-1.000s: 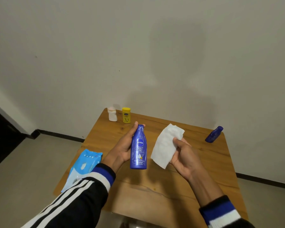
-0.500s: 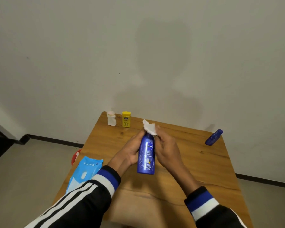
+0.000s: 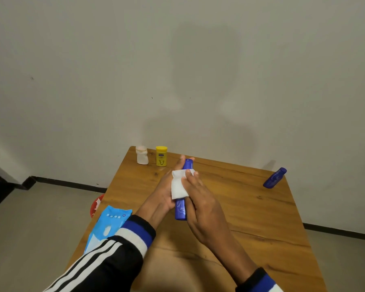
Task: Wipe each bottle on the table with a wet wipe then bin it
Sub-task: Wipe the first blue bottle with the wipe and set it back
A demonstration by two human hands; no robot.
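A person's left hand [image 3: 160, 199] is gripping a blue bottle [image 3: 181, 207] above the table [image 3: 251, 218] while the right hand [image 3: 200, 199] is pressing a wet wipe [image 3: 178, 186] around it, mid-wipe; three bottles seemingly awaiting cleaning.

Two bottles [image 3: 151, 155] behind hands; bin [image 3: 96, 204] seemingly left.
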